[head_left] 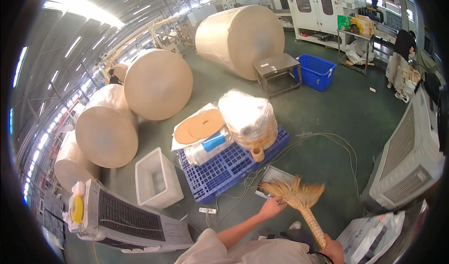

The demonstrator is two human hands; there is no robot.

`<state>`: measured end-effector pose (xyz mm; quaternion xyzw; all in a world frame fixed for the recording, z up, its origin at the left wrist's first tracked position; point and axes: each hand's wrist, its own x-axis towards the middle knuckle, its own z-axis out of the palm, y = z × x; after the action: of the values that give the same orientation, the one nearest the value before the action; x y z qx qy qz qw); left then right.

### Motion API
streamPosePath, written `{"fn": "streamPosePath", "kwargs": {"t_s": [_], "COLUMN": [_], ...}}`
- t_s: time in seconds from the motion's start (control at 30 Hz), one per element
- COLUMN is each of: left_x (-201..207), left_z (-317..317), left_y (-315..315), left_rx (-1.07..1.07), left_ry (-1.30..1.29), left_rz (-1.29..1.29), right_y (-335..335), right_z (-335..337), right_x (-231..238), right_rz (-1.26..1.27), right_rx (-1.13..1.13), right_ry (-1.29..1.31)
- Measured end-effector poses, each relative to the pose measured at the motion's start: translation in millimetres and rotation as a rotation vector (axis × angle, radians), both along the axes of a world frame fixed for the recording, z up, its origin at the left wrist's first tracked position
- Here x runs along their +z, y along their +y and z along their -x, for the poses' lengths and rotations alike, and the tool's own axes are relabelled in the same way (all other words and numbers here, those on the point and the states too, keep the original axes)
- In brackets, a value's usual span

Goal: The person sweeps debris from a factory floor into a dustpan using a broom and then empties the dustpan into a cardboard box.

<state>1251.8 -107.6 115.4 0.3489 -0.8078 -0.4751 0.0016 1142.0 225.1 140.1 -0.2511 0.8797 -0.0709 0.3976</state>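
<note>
A straw broom (305, 202) is held in front of me, its fanned bristles pointing up and away and its bound handle slanting down to the right. My right hand (333, 250) is closed around the lower end of that handle. My left hand (272, 208) is at the left side of the bristles, fingers pinched together on the straw; anything smaller between them cannot be made out. Partly behind the bristles, a light grey dustpan (277, 174) lies on the floor. Beyond it is a blue plastic pallet (210, 180).
On the pallet stand a plastic-wrapped bundle (248, 116) and brown discs (206, 123). A white bin (161, 196) is at left. Air coolers flank me, left (135, 219) and right (402, 156). Cables (327, 135) cross the floor. Big paper rolls (159, 84), a blue crate (316, 72) and a person (401, 53) are farther off.
</note>
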Motion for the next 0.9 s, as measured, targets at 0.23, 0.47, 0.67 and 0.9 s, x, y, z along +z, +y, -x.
{"fn": "streamPosePath", "kwargs": {"t_s": [0.23,0.47,0.67,0.9], "left_x": [14,-38,5,-17], "left_z": [239,533,773,1046], "left_y": [-101,-191,-197,-105], "left_rx": [0.095,-0.132,-0.499,-0.773], "left_ry": [0.125,0.138,0.014,0.116], "left_rz": [0.077,-0.209,-0.109,-0.013], "right_y": [-109,-185,-184,-135], "right_z": [263,459,582,767], "right_x": [29,9,50,11], "right_rz": [-0.018,-0.070,-0.047,-0.035], "right_rx": [0.172,-0.217,-0.540,-0.733], "right_ry": [0.036,-0.058,-0.181,0.076]}}
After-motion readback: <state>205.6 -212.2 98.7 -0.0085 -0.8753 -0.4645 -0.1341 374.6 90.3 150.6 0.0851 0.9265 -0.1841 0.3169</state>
